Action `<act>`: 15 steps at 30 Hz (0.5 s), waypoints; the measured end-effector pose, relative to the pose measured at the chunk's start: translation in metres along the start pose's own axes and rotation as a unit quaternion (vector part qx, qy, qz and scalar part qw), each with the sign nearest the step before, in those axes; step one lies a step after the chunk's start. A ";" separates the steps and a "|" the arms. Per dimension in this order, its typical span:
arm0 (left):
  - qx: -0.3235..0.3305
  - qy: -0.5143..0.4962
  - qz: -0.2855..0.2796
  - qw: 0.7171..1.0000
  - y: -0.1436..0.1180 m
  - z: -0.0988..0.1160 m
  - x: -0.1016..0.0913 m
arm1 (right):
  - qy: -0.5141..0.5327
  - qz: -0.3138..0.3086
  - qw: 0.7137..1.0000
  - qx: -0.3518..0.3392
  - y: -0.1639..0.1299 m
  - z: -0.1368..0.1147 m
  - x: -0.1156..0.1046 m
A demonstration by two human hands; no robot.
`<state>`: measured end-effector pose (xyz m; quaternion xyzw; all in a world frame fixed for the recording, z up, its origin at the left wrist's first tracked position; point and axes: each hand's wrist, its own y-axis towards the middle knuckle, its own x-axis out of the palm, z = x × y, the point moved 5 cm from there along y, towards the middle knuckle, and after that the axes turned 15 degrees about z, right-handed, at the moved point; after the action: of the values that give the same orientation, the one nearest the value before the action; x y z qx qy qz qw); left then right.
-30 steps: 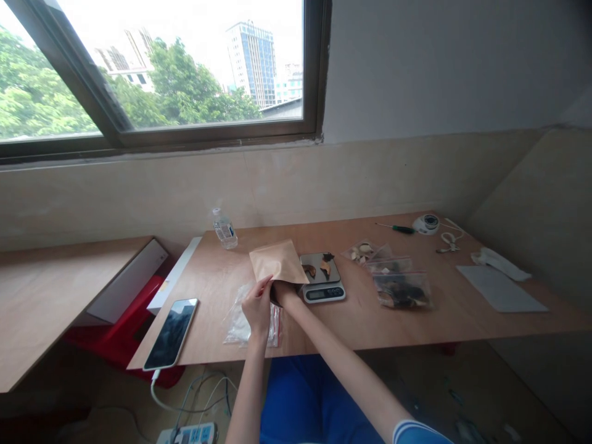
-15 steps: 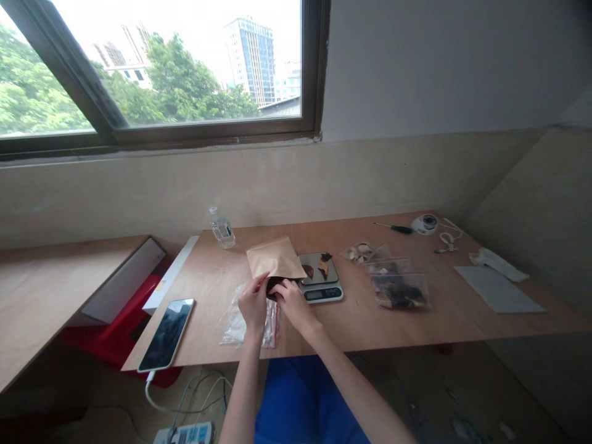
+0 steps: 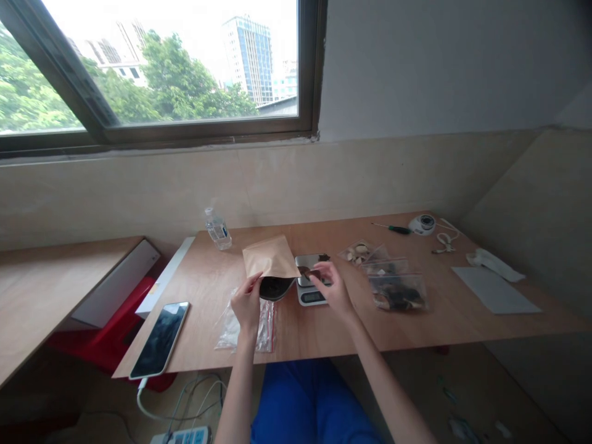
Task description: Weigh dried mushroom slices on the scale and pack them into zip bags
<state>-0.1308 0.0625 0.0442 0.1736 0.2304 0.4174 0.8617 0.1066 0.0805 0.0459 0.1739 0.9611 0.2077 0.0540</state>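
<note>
just left of scale (image 3: 312,287), left hand (image 3: 245,303) grips open kraft pouch (image 3: 271,265); right hand (image 3: 332,288) over scale, fingers pinching dark piece (image 3: 309,272).

Phone (image 3: 160,339) near table's left edge; water bottle (image 3: 217,229) at back; screwdriver (image 3: 393,229) far right.

Makeshift packing workspace, plywood table (image 3: 351,327) (bare), scale (image 3: 311,295), sample bags (image 3: 398,291)
</note>
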 end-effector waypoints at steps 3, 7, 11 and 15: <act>0.006 0.002 0.003 1.000 0.000 -0.001 -0.001 | -0.100 0.023 0.994 -0.029 0.038 0.030 0.004; 0.015 -0.002 -0.001 1.000 -0.001 -0.002 -0.002 | -0.241 -0.005 0.969 -0.046 0.064 0.056 0.020; 0.020 0.001 -0.002 1.000 -0.002 -0.003 -0.001 | -0.222 0.028 0.970 -0.094 0.034 0.040 0.022; 0.021 0.002 -0.008 1.000 -0.006 -0.004 0.006 | -0.137 -0.017 0.974 -0.182 -0.032 0.003 0.038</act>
<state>-0.1256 0.0640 0.0361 0.1893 0.2426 0.4056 0.8607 0.0613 0.0682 0.0282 0.1719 0.8935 0.3523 0.2191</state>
